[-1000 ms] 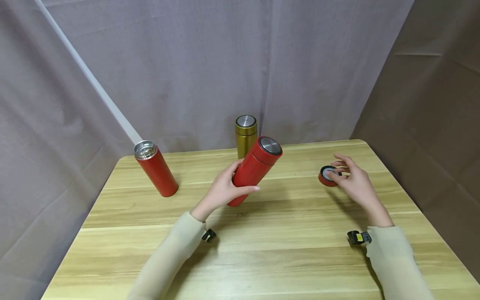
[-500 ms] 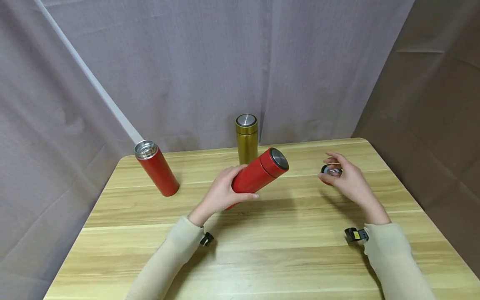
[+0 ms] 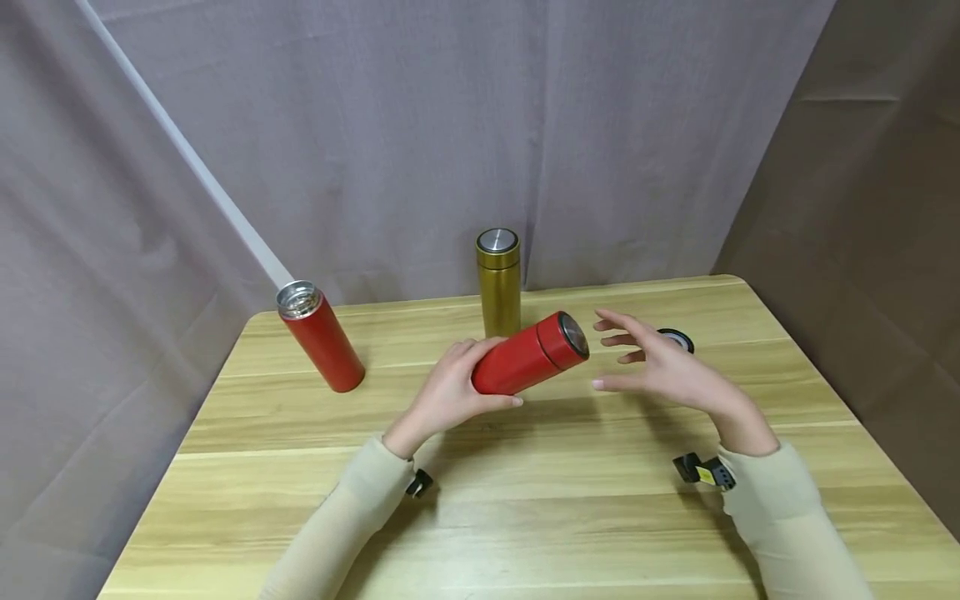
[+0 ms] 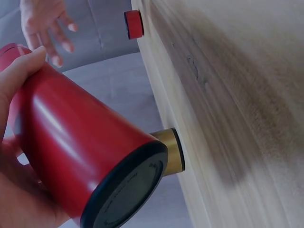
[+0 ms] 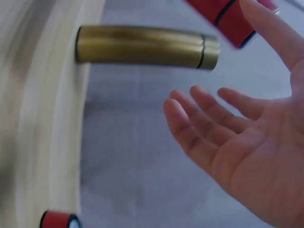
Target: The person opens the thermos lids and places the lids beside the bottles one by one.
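Observation:
My left hand grips a red thermos bottle by its body, tilted so that its capped end points right. In the left wrist view its dark-rimmed base shows, raised off the table. Spread fingers of my right hand reach toward the capped end, a small gap away, and hold nothing. Behind and partly hidden by the right hand, a red lid with a dark ring lies on the table; the right wrist view catches it as a lid at the lower edge.
A gold thermos bottle with its cap on stands at the back, just beyond the held bottle. On the left stands an uncapped red bottle with a steel mouth. Grey curtains hang behind the wooden table.
My right hand has left the red lid on the table and moved left toward the held bottle. My left hand has tipped that bottle further over to the right.

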{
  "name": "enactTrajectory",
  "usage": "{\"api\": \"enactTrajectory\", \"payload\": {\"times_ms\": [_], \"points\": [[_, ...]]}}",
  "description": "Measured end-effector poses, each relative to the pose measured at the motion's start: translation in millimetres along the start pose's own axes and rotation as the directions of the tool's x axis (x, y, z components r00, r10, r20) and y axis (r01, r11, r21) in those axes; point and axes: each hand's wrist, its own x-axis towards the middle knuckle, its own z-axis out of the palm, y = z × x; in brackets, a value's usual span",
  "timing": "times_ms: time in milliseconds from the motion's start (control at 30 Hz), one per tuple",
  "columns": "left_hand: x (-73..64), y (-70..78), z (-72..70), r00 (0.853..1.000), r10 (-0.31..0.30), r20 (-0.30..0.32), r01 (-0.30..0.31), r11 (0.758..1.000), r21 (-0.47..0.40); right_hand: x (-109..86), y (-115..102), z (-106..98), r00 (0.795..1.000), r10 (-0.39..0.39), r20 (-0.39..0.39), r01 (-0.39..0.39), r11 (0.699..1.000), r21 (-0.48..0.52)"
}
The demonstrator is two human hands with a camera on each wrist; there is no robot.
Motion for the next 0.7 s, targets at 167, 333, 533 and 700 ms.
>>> {"api": "enactTrajectory", "payload": {"times_ms": [167,333,533,700], "points": [[-3.3,0.9,-0.6,1.0,0.004,0.008,-0.005,0.997,0.074,7.5,-18.3,6.2,0.999,0.027,0.039,-0.027,1.0,-0.01],[-3.8,2.3,1.3,0.999,0.04,0.005,-0.041,0.985,0.168,10.5,-28.6,11.3,0.996,0.061,0.066,-0.061,0.998,-0.002],[-5.8,4.2,3.9,0.997,0.083,-0.01,-0.078,0.967,0.243,12.8,-29.5,18.0,0.995,0.09,0.041,-0.088,0.995,-0.053],[-8.3,6.7,4.5,0.998,0.069,-0.006,-0.064,0.959,0.276,13.8,-28.0,21.4,0.99,0.138,0.041,-0.135,0.989,-0.061]]}}
